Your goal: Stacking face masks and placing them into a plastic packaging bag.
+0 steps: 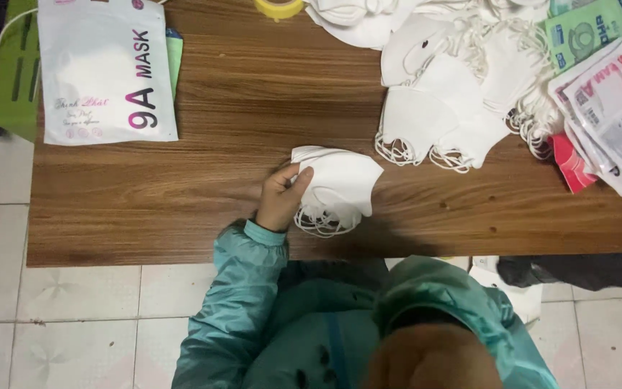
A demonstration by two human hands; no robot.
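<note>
L hand [282, 196] gripping small mask stack [338, 186] on wood table [181, 209], R hand [433, 364] blurred near lens, grip can't tell, mask pile [455, 94] beyond, white pouch [106, 68] far left

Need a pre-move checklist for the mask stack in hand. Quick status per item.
1. Left hand grips the small stack of white masks: ok, fingers wrap its left edge.
2. Stack rests flat on the wooden table: ok.
3. Ear loops tidy: not ok, loops spill loose from the stack's near edge.
4. Right hand free: cannot tell, it is blurred close to the camera and away from the table.
5. White pouch within reach, at the far left: ok, lying flat; open or sealed cannot tell.
6. Stack apart from the loose mask pile: ok, bare wood shows between them.
</note>
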